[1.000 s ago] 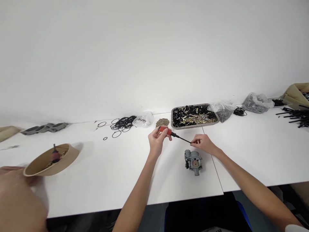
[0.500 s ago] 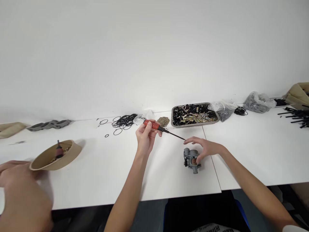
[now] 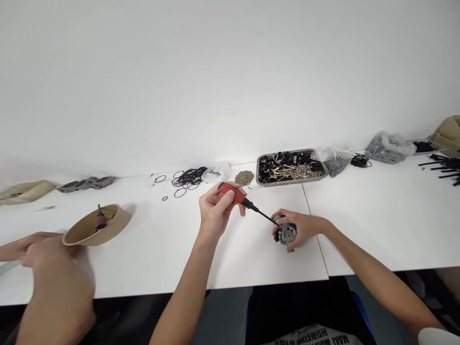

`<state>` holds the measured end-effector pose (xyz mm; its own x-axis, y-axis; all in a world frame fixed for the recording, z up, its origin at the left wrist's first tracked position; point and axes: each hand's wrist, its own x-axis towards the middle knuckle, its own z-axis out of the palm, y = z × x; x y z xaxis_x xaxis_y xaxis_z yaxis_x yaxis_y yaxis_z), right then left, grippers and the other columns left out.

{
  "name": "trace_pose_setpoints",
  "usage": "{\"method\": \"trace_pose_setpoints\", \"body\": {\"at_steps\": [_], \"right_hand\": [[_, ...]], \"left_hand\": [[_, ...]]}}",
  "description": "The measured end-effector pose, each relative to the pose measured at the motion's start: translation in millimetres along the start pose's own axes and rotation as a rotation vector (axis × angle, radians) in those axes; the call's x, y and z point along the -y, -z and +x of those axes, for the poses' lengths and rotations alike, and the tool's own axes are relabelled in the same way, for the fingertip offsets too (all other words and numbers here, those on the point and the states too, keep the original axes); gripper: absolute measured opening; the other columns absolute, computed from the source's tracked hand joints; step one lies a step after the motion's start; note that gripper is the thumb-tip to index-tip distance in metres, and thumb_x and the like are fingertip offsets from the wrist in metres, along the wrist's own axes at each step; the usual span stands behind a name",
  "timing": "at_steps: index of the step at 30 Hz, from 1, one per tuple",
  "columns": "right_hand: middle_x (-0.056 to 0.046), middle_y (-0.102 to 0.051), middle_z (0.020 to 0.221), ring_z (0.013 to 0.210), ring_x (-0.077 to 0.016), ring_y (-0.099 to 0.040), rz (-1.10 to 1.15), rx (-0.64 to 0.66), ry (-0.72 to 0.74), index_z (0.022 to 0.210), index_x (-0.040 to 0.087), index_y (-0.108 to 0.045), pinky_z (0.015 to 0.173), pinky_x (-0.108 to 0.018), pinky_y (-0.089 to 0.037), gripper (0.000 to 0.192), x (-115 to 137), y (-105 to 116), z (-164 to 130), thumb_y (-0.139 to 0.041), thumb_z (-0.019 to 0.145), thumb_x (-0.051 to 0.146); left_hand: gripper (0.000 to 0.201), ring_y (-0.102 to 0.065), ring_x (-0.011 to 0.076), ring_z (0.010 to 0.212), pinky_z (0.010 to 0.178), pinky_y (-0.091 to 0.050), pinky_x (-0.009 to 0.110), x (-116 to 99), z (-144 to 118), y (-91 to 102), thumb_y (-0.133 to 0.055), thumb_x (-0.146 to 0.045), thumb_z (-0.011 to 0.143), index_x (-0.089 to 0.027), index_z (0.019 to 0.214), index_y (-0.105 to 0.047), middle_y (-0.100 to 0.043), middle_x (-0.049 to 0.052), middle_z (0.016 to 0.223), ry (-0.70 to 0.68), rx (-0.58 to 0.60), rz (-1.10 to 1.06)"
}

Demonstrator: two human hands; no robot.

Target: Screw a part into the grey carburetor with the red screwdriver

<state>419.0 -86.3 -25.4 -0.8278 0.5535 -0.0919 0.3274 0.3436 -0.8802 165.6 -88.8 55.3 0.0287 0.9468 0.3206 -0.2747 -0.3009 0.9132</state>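
Observation:
My left hand (image 3: 214, 212) grips the red handle of a screwdriver (image 3: 235, 194) whose black shaft slants down to the right. Its tip meets the top of a small grey carburetor (image 3: 286, 233) lying on the white table (image 3: 251, 254). My right hand (image 3: 302, 227) is wrapped around the carburetor from the right and holds it tilted, its round opening facing me.
A metal tray (image 3: 259, 181) of black and brass parts stands behind, with a pile of brass bits (image 3: 244, 178), black O-rings (image 3: 187, 178) and plastic bags (image 3: 332, 159). At the left, another person's hands (image 3: 53, 282) are near a tan bowl (image 3: 118, 227) holding a tool.
My right hand left the screwdriver shaft, dropped onto the carburetor and took hold of it. My left hand brought the screwdriver tip down onto the carburetor. The tan bowl shifted right in the view.

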Motion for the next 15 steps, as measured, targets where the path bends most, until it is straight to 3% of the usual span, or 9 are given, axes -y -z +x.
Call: {"method": "trace_pose_setpoints", "body": {"at_steps": [7, 15], "right_hand": [[-0.006, -0.037, 0.139, 0.126, -0.0238, -0.050, -0.030, 0.013, 0.033, 0.118, 0.031, -0.068, 0.110, -0.036, -0.044, 0.050, -4, -1, 0, -0.084, 0.072, 0.040], [-0.005, -0.037, 0.135, 0.124, -0.0224, -0.048, -0.091, 0.012, 0.021, 0.119, 0.033, -0.067, 0.109, -0.035, -0.043, 0.047, 2, -2, -1, -0.082, 0.075, 0.035]], "left_hand": [[0.024, -0.063, 0.0177, 0.044, 0.046, -0.053, 0.034, 5, -10, -17.8, -0.078, -0.031, 0.076, -0.012, 0.089, -0.070, -0.072, 0.009, 0.078, 0.051, 0.193, 0.039], [0.025, -0.062, 0.0160, 0.044, 0.048, -0.053, 0.034, 10, -9, -21.1, -0.077, -0.032, 0.077, -0.012, 0.087, -0.069, -0.071, 0.009, 0.078, 0.066, 0.219, 0.060]]}}
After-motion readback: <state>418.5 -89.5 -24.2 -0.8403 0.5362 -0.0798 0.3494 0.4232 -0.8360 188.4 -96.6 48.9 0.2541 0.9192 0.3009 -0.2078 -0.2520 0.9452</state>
